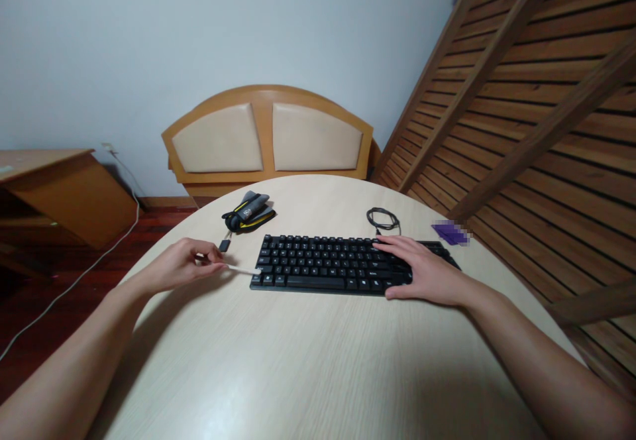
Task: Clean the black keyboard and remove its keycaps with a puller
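A black keyboard (318,264) lies flat across the middle of the table. Between the pinched thumb and fingers of my left hand (191,264) is a thin white cotton swab (241,268); its tip meets the keys at the keyboard's lower left corner. My right hand (422,271) rests over the keyboard's right part with fingers spread, thumb by the front edge and fingertips near the back edge. Some keys under that palm are hidden. Just beyond my left hand is a small dark plug (224,246) on a short cord.
The round pale wooden table (278,360) bears a grey, black and yellow bundle (250,211), a coiled black cable (383,218) and a blurred purple item (450,232). Behind stands a padded headboard (267,136). Slatted wood (536,115) leans at right; a desk (64,191) is at left.
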Motion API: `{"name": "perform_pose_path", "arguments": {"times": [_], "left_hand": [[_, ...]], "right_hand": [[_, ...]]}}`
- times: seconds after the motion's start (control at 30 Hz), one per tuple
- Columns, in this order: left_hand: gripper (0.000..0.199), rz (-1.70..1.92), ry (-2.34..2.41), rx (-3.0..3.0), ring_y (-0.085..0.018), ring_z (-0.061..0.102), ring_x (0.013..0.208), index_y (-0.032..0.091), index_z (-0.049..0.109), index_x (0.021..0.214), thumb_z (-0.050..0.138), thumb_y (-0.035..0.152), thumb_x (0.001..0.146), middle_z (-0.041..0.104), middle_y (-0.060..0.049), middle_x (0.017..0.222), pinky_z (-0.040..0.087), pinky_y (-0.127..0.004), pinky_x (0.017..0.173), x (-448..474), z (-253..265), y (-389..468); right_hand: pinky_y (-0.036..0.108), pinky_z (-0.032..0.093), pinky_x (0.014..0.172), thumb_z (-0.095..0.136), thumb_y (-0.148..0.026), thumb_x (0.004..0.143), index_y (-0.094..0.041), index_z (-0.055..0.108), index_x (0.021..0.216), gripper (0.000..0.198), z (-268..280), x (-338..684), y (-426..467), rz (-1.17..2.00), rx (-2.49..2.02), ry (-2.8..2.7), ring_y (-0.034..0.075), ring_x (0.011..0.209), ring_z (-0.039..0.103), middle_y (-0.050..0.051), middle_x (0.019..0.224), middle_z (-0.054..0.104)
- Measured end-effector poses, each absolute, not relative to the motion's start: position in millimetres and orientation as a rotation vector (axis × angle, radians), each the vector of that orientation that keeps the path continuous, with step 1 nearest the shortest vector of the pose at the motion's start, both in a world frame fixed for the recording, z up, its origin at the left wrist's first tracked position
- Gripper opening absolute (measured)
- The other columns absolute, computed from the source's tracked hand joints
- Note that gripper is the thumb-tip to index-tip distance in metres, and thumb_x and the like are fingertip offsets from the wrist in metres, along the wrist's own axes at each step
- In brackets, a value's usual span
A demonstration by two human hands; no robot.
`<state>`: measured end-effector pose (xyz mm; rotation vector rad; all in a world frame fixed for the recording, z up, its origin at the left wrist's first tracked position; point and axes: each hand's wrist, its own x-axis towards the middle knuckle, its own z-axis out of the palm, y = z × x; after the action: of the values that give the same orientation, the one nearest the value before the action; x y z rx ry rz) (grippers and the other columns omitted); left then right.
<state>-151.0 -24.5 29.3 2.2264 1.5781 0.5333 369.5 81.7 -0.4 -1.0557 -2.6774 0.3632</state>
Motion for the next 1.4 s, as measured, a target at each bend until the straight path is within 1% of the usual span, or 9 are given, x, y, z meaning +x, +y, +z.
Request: {"name": "perform_pose_path", "arguments": {"times": [0.13, 0.3, 0.63, 0.9, 1.1, 1.23, 1.4], "left_hand": [[0.027, 0.551, 1.565, 2.218, -0.012, 0.06, 0.06, 0.015, 0.074, 0.078, 0.067, 0.038, 0.089, 0.074, -0.006, 0.076, 0.041, -0.02, 0.052, -151.6, 29.3, -24.5], [0.026, 0.594, 1.545, 2.235, -0.012, 0.06, 0.059, 0.015, 0.073, 0.076, 0.066, 0.036, 0.089, 0.074, -0.006, 0.074, 0.041, -0.02, 0.051, -143.3, 30.7, -25.0], [0.024, 0.547, 1.478, 2.304, -0.014, 0.066, 0.065, 0.017, 0.072, 0.081, 0.061, 0.034, 0.093, 0.075, -0.005, 0.08, 0.049, -0.024, 0.06, -125.0, 35.4, -28.1], [0.027, 0.539, 1.505, 2.308, -0.014, 0.063, 0.061, 0.016, 0.07, 0.075, 0.063, 0.035, 0.092, 0.074, -0.006, 0.074, 0.046, -0.022, 0.056, -130.3, 36.6, -28.1], [0.023, 0.576, 1.487, 2.295, -0.013, 0.063, 0.06, 0.016, 0.07, 0.077, 0.062, 0.032, 0.091, 0.073, -0.005, 0.074, 0.046, -0.022, 0.055, -123.8, 32.7, -27.9], [0.019, 0.575, 1.484, 2.31, -0.013, 0.063, 0.062, 0.017, 0.072, 0.082, 0.062, 0.031, 0.092, 0.073, -0.004, 0.076, 0.046, -0.021, 0.054, -120.0, 31.7, -28.3], [0.02, 0.558, 1.502, 2.341, -0.013, 0.065, 0.064, 0.019, 0.071, 0.087, 0.06, 0.034, 0.095, 0.073, -0.003, 0.078, 0.048, -0.02, 0.055, -117.3, 30.9, -28.9]], "right_hand": [[0.062, 0.03, 0.118, 0.075, -0.071, 0.071, -0.024, 0.051, 0.148, 0.094, 0.2, 368.9, 81.4, 0.338, -1.07, -2.689, 0.039, 0.146, 0.036, 0.015, 0.159, 0.041], [0.062, 0.03, 0.118, 0.075, -0.07, 0.072, -0.026, 0.051, 0.149, 0.092, -0.1, 369.2, 81.5, 0.345, -1.052, -2.684, 0.039, 0.146, 0.036, 0.013, 0.159, 0.042], [0.065, 0.029, 0.117, 0.075, -0.069, 0.072, -0.028, 0.051, 0.149, 0.091, 0.6, 368.3, 80.0, 0.355, -1.042, -2.662, 0.041, 0.145, 0.037, 0.013, 0.158, 0.043], [0.062, 0.031, 0.118, 0.075, -0.071, 0.071, -0.027, 0.051, 0.148, 0.092, 1.0, 368.1, 79.8, 0.346, -1.056, -2.673, 0.039, 0.145, 0.037, 0.012, 0.158, 0.043], [0.064, 0.029, 0.118, 0.076, -0.069, 0.071, -0.028, 0.052, 0.148, 0.091, -0.2, 367.8, 79.6, 0.345, -1.034, -2.658, 0.04, 0.144, 0.038, 0.012, 0.157, 0.044], [0.064, 0.029, 0.118, 0.076, -0.068, 0.071, -0.029, 0.051, 0.149, 0.09, -2.2, 368.7, 80.4, 0.342, -1.023, -2.651, 0.04, 0.145, 0.037, 0.012, 0.158, 0.043], [0.064, 0.03, 0.117, 0.077, -0.068, 0.071, -0.029, 0.051, 0.149, 0.09, -2.2, 367.7, 79.7, 0.334, -1.023, -2.65, 0.04, 0.145, 0.038, 0.012, 0.158, 0.043]]}}
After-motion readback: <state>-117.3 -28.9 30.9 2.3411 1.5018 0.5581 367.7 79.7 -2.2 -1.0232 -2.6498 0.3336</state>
